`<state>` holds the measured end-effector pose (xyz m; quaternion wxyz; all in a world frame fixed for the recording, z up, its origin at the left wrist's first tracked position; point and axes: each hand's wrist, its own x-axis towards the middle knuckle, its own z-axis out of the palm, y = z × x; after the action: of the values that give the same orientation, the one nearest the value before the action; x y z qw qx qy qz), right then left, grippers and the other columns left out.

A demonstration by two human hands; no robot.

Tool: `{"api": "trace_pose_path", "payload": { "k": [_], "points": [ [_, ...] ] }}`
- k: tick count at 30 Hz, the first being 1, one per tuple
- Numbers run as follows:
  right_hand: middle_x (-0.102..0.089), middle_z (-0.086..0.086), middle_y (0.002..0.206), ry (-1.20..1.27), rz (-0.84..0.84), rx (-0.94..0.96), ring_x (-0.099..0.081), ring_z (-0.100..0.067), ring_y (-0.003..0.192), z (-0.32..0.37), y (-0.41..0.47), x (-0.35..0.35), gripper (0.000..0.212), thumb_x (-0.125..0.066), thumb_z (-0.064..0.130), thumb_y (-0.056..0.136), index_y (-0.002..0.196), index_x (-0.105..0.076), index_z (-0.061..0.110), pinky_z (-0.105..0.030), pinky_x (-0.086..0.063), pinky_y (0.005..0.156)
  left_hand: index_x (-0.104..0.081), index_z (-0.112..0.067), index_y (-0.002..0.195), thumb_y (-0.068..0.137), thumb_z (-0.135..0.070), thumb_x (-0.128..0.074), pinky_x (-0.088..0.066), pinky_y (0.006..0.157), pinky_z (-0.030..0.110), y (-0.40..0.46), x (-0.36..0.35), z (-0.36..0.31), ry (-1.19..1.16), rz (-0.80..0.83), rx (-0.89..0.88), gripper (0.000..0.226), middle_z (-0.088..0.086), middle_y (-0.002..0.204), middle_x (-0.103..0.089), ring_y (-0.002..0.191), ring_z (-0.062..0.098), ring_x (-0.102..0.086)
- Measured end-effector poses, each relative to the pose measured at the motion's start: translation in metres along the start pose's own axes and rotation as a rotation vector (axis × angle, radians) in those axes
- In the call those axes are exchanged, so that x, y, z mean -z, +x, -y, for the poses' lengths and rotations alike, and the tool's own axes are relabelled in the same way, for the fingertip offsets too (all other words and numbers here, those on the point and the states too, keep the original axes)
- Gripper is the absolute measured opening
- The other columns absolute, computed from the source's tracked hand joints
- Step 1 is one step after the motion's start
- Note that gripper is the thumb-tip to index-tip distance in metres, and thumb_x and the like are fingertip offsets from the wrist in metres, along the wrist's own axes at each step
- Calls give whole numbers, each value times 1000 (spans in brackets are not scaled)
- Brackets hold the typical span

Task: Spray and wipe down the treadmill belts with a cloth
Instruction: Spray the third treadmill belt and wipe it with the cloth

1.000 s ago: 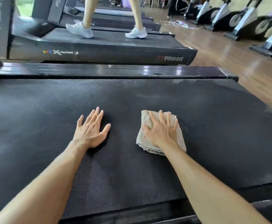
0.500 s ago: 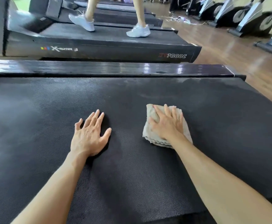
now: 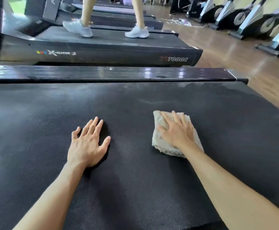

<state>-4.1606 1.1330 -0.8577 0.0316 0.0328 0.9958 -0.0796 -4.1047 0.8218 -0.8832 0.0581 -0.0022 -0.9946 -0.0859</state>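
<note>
Gym flooring of polished wood [image 3: 245, 67] fills the upper right of the frame, with a row of exercise bikes [image 3: 255, 19] along the top right edge. Black textured treadmill belt [image 3: 36, 123] covers the whole lower half of the frame.

Right hand [image 3: 177, 131], right of centre: fingers [image 3: 164, 117] straight and slightly spread, pressed flat on top of a folded pale cloth [image 3: 162, 146]. No finger curls round the cloth edge. The cloth lies flat on the belt, its far corner and near edge showing past the hand. The right forearm runs from the wrist to the lower right corner.

Left hand [image 3: 87, 145], left of centre: four fingers straight and close together, thumb [image 3: 106, 142] spread to the right, palm flat on the bare belt. This hand is well apart from the cloth and touches only the belt. The left forearm runs to the lower left edge.

Beyond the belt, a glossy black side rail [image 3: 112, 73] crosses the frame from left to right. Above it stands a second treadmill [image 3: 112, 52], marked "7000C" on its side. Another person's legs in white shoes [image 3: 136, 32] stand on that treadmill's deck, upper centre.
</note>
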Motion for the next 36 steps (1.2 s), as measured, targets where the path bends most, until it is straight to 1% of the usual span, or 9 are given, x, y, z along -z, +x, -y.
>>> {"api": "trace_pose_path", "payload": {
  "k": [5,9,14,18,22,26,31,34,36],
  "points": [
    [-3,2,174,-34,35,204,8,-28,159,63,19,-9,73,-29,69,96,162,-10,47,-54,9,125,-14,-29,163,84,-70,-2,-4,125,43,0,2,-2,13,13,-4,90,-11,170,-1,156,7,0],
    [-5,6,174,52,-13,370,10,-19,159,37,-47,-10,68,-35,70,97,160,-13,53,-44,10,127,-17,-29,163,86,-71,-4,-7,125,43,1,1,0,-1,4,-9,88,-12,170,-2,156,6,-1],
    [-3,7,174,9,14,132,9,-18,159,-13,-13,-2,64,-33,67,100,160,-14,53,-44,9,127,-13,-30,163,85,-71,-3,-4,125,42,1,2,-1,5,7,-5,88,-12,170,1,156,5,3],
    [-5,2,174,-15,5,17,7,-27,159,24,59,-3,69,-29,70,98,162,-14,47,-52,8,126,-9,-31,163,83,-71,3,-1,124,40,1,1,-1,33,13,-3,90,-13,170,5,156,5,5],
    [-4,1,174,-32,38,212,8,-28,159,81,63,-6,71,-30,72,97,162,-13,48,-56,8,125,-10,-31,163,83,-71,2,-2,125,41,2,2,-1,25,19,-9,90,-14,169,4,155,4,5],
    [-8,5,174,31,20,385,7,-21,160,55,3,-8,74,-27,72,89,160,-19,51,-48,7,127,-13,-30,163,84,-72,0,-2,125,41,1,4,-2,5,16,-7,90,-14,169,3,155,4,4],
    [-10,5,174,-31,39,135,3,-23,159,-12,26,2,80,-20,74,85,161,-22,48,-47,4,128,-11,-30,163,83,-71,1,-1,125,40,0,4,-1,2,18,-6,90,-13,169,3,155,5,4],
    [-10,1,174,-18,-3,-18,2,-27,159,7,78,4,68,-30,64,98,162,-20,44,-50,6,127,-10,-30,163,84,-70,0,-2,125,40,0,3,-1,10,5,-8,89,-12,170,3,155,4,4],
    [-10,0,173,-25,10,-14,2,-29,159,41,103,-2,68,-31,64,98,162,-19,44,-53,7,126,-12,-30,163,85,-70,-2,-3,125,41,0,3,-2,0,6,-10,88,-12,170,1,155,5,3]
  ]
}}
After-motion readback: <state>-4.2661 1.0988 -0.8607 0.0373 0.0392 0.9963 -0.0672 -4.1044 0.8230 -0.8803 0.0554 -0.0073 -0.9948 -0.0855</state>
